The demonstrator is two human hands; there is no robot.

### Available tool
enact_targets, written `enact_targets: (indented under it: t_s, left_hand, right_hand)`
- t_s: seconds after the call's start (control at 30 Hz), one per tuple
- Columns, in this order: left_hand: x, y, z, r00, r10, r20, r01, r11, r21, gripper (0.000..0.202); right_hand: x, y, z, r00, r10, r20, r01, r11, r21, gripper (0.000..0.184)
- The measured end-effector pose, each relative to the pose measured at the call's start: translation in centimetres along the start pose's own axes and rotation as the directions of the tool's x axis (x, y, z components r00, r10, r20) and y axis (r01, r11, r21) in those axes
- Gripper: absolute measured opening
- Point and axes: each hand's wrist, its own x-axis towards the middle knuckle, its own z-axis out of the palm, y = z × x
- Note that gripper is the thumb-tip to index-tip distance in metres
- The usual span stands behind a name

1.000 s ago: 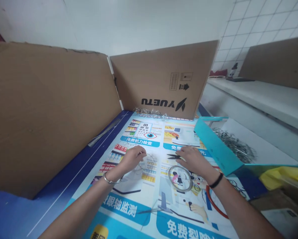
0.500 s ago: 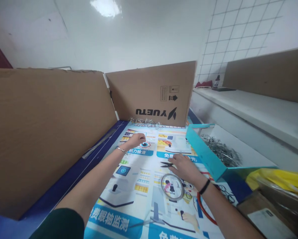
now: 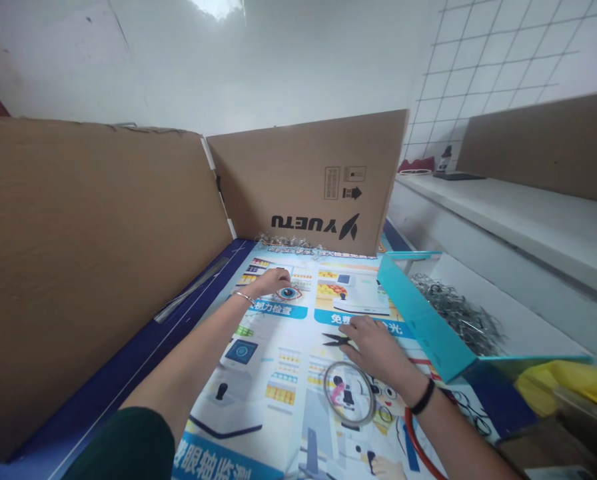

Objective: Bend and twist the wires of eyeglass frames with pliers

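Observation:
My right hand (image 3: 376,347) is wrapped round a small pair of dark scissors (image 3: 334,339), whose blades point left and stand apart; the handles are hidden in the fingers. Farther forward and to the left, my left hand (image 3: 272,281) is closed, fingers pinched together, above the printed eye on the poster sheet (image 3: 278,333). Whatever it may hold is too small to see. A round coil of thin wire (image 3: 349,420) lies on the sheet just below my right hand. Part of a red tube or cable (image 3: 418,443) curves beneath my right forearm.
To the right stands a turquoise box (image 3: 428,327) with a tangled heap of thin metal pieces (image 3: 458,317). Cardboard panels (image 3: 298,173) rise at the back and left, small clear bits (image 3: 288,241) lying along the back one's foot. A yellow bag (image 3: 563,393) sits at lower right.
The view has shifted slightly, so the box and coil appear a little lower and farther right. Both hands keep nearly the same pose, scissors still in the right.

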Motion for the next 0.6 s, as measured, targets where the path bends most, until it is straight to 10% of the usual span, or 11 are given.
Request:
enact_targets:
  t_s: [0.6]
  left_hand:
    - [-0.41, -0.39, 0.13, 1.000, 0.002, -0.028, -0.004, 0.996, -0.084, 0.014]
  right_hand:
    - [-0.04, -0.05, 0.13, 1.000, -0.004, -0.022, 0.004, 1.000, -0.011, 0.027]
